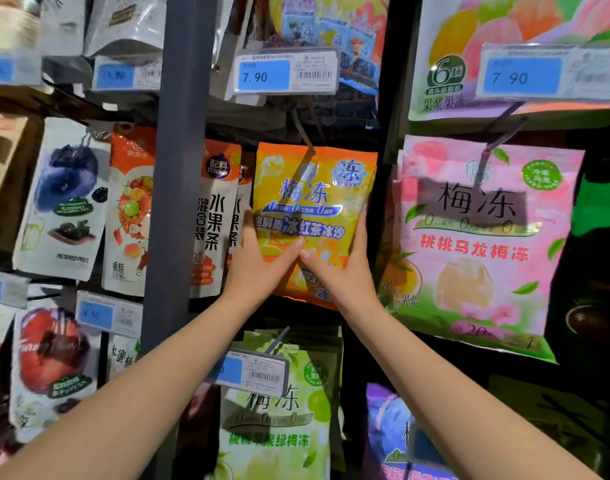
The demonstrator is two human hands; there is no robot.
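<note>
An orange and yellow snack bag (314,195) with blue lettering hangs from a peg hook in the middle of the shop display. Both my hands hold its lower half. My left hand (262,261) grips the bag's left edge, thumb across the front and fingers behind it. My right hand (341,265) grips the right edge the same way, its thumb lying on the front near the left thumb. The bag's bottom part is hidden by my hands.
A pink bag (483,244) hangs to the right, a green bag (279,420) below, white and orange fruit-strip bags (215,220) to the left behind a grey upright post (173,202). Price tags reading 7.90 (286,72) hang above. More bags fill the left rack.
</note>
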